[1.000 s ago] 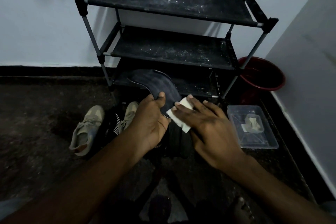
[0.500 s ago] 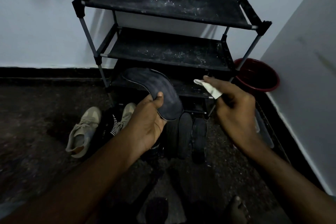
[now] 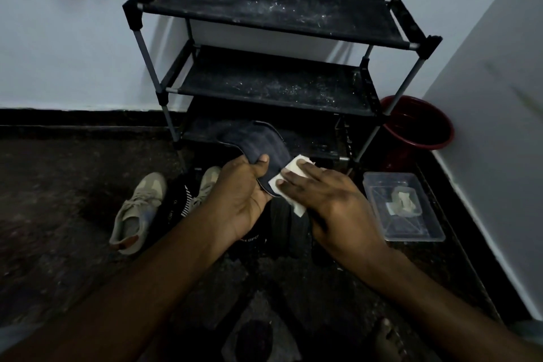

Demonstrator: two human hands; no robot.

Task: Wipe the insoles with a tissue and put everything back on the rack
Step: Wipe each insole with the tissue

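Our right hand is back at the insole, straight fingers pressing the tissue down. Our left hand pinches the near end; the insole runs toward 11 o'clock.

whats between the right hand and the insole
The tissue: the right hand presses it with straight fingers against the insole, as the head view shows.

Pale back wall and right wall, meeting in corner; dark skirting at base; dark speckled floor; black three-shelf rack against back wall; dim light.
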